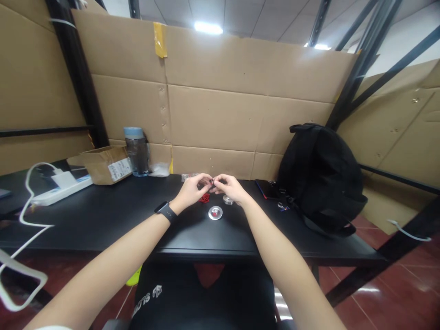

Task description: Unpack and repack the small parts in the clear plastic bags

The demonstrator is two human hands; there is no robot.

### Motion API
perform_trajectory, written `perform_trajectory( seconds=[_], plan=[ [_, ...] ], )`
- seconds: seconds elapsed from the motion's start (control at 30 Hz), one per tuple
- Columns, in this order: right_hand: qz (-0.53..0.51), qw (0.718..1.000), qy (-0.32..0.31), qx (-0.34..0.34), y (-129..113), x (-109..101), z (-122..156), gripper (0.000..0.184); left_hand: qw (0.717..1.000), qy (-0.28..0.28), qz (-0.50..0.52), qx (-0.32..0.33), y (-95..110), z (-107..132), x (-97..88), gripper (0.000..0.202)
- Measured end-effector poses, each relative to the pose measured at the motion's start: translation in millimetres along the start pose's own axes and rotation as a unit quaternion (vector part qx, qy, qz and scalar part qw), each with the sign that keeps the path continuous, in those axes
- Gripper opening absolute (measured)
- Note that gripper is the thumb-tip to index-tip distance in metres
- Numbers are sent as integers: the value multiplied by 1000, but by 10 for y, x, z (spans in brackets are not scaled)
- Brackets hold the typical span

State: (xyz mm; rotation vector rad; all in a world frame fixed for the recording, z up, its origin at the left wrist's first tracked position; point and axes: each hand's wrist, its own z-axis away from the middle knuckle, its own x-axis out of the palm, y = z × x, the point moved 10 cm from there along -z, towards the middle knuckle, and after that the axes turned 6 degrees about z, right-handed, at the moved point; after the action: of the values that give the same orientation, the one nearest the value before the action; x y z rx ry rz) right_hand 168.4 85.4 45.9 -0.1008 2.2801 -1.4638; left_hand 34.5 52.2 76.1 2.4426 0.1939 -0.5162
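My left hand (193, 189) and my right hand (229, 187) meet fingertip to fingertip above the black table. Both are closed in a pinch around something tiny between them, too small to name. Under my left fingers lies a small heap of red pieces (204, 198). Nearer to me, a round silver dish (215, 213) holds a bit of red in its middle. Just below my right hand sits a small clear round container (227, 200), partly covered by the hand.
Left on the black table (113, 220) are a water bottle (136, 153), an open cardboard box (103, 165) and a white power strip (63, 190) with a cable. At right stand a black backpack (318, 174) and small keys (283, 207). Cardboard panels (213, 110) wall the back.
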Motion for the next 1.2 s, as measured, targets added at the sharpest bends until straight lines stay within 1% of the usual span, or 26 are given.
perform_trajectory(
  seconds=[0.07, 0.17, 0.33, 0.5, 0.57, 0.63, 0.73, 0.83, 0.9, 0.97, 1.07, 1.2],
  plan=[
    [-15, 1000, -7, -1, -2, 34, 7, 35, 999, 6, -34, 20, 2, -12, -34, 14],
    [-34, 999, -8, 12, 29, 73, 12, 36, 996, -15, -69, 54, 51, -20, -16, 7],
    [-52, 998, -4, 31, 42, 113, 26, 38, 994, -17, -90, 61, 83, -9, 8, 10],
    [-55, 998, 7, 8, -47, 115, 47, 43, 992, -6, -100, 82, 92, -7, 32, 10],
    [-19, 1000, 13, -3, -56, 98, 43, 43, 990, -15, -112, 89, 70, -11, 64, 12],
    [47, 999, 19, -9, -44, 62, 32, 43, 987, -25, -131, 86, 11, -15, 83, 13],
    [162, 986, 33, -31, -71, -35, 18, 40, 984, -32, -167, 58, -157, -16, 62, 13],
    [244, 967, 50, -53, -130, -171, 27, 36, 979, -59, -194, 21, -357, 1, 51, 13],
    [284, 957, 45, -37, -96, -258, 38, 39, 976, -79, -204, 1, -453, 17, 55, 13],
    [318, 948, 22, -3, 2, -321, 49, 43, 974, -82, -210, -13, -500, 26, 46, 13],
    [353, 935, -8, 38, 158, -396, 68, 46, 972, -81, -219, -24, -515, 31, 42, 14],
    [396, 916, -34, 60, 267, -441, 72, 47, 968, -93, -229, -34, -548, 40, 59, 15]
  ],
)
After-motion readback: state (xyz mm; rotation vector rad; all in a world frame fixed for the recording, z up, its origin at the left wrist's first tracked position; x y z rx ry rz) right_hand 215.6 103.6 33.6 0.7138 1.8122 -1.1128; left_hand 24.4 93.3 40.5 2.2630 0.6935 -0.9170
